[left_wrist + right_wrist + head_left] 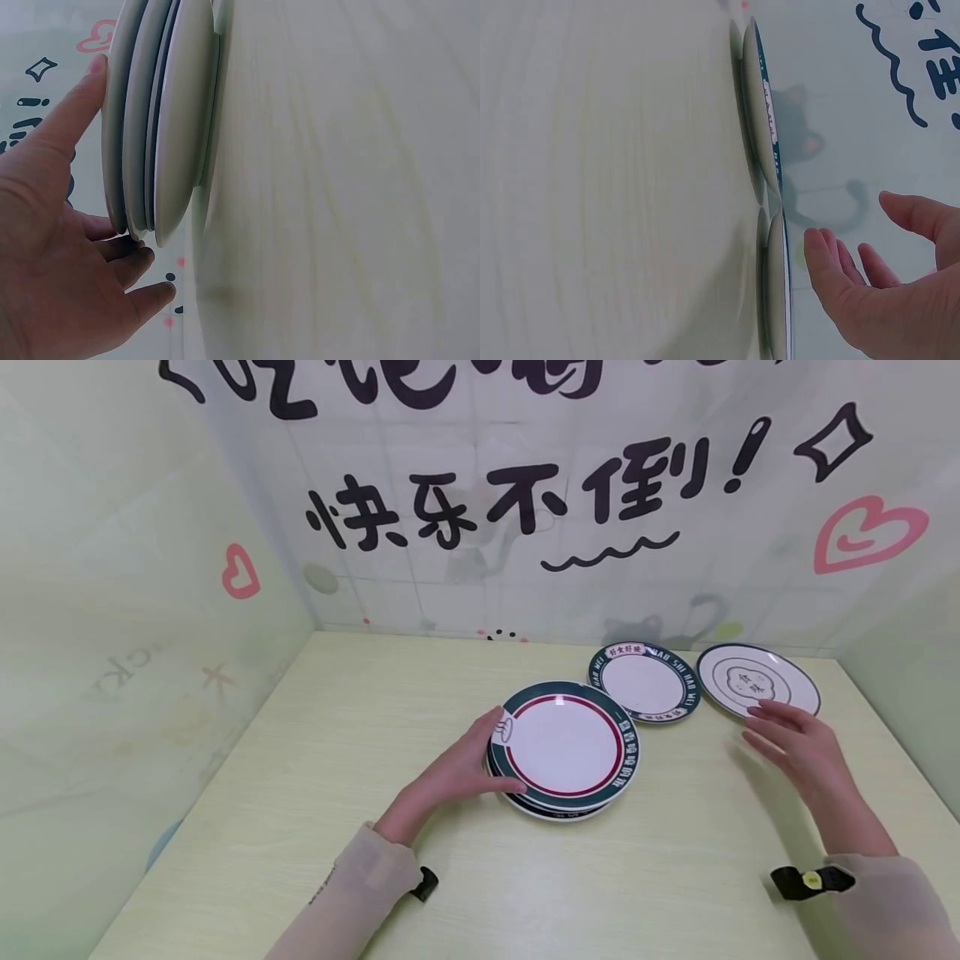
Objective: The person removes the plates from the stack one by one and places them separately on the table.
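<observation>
A stack of several round plates (564, 745) stands mid-table, its top plate white inside with a dark green rim and red ring. My left hand (463, 770) holds the stack's left edge, fingers and thumb spread along the rims. The left wrist view shows the layered plates (142, 120) side-on, with the hand (56, 225) against them. My right hand (806, 752) hovers with loosely bent, empty fingers over the front edge of a white plate with a thin dark rim (731, 664). In the right wrist view that hand (889, 292) is apart from the plate (778, 292).
A smaller green-rimmed plate (647, 683) lies flat behind the stack, left of the white plate. Along the table's (375, 710) back edge rises a pale wall covering (450, 602) with dark lettering and pink hearts; walls also stand at both sides.
</observation>
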A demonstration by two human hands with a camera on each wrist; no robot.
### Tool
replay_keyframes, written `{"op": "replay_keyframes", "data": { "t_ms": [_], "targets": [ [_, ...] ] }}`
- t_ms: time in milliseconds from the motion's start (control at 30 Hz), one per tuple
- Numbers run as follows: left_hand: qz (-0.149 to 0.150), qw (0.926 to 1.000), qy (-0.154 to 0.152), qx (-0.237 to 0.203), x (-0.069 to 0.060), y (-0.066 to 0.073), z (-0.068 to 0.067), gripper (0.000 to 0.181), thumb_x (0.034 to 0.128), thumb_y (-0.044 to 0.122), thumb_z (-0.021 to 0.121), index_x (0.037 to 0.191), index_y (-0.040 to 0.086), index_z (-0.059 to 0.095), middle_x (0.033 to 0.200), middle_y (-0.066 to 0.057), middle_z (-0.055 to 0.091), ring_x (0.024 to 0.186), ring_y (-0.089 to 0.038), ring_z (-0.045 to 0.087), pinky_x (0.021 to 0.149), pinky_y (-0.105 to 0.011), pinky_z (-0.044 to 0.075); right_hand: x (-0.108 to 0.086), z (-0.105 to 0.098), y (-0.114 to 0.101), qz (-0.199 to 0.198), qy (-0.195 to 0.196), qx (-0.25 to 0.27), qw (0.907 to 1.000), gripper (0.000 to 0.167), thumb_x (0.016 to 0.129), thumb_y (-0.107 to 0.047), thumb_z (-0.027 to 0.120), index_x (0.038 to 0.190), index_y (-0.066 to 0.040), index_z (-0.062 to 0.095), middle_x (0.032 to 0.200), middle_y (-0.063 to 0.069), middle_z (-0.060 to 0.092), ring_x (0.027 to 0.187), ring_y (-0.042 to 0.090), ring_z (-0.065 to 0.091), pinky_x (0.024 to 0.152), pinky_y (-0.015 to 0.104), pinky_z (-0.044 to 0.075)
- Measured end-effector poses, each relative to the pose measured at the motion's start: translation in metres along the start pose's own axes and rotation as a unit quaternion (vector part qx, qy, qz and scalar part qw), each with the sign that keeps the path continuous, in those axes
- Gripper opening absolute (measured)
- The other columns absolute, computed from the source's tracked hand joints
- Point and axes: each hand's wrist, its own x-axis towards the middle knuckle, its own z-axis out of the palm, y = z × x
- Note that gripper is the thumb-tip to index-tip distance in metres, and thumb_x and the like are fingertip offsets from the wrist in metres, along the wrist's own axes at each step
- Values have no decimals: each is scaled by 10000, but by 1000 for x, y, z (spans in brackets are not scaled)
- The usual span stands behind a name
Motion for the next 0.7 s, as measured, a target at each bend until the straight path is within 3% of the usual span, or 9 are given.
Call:
{"op": "replay_keyframes", "data": {
  "t_ms": [367,533,700],
  "targets": [
    [-39,10000,-37,10,0,1,0,1200,741,488,854,1618,167,100,1691,-37,139,1558,-240,175,1254,-443,255,0,14,1,-91,-516,-84,9986,229,971,-11,595,1062,-214,652,971,-70,742,891,69,733,778,231,616],
    [-39,10000,-23,-6,0,2,-1,1201,737,489,856,1618,169,105,1689,-37,147,1554,-248,189,1248,-450,270,1,22,3,-104,-731,-91,9972,244,988,1,559,1060,-210,658,978,-69,734,909,76,733,789,234,616],
    [-54,10000,-28,4,-1,2,-1,1198,742,481,855,1618,167,101,1690,-37,142,1556,-244,182,1252,-446,260,1,31,6,-95,-790,-422,9959,216,989,-31,576,1111,-203,621,1006,-100,726,924,47,721,798,222,611]
  ]
}}
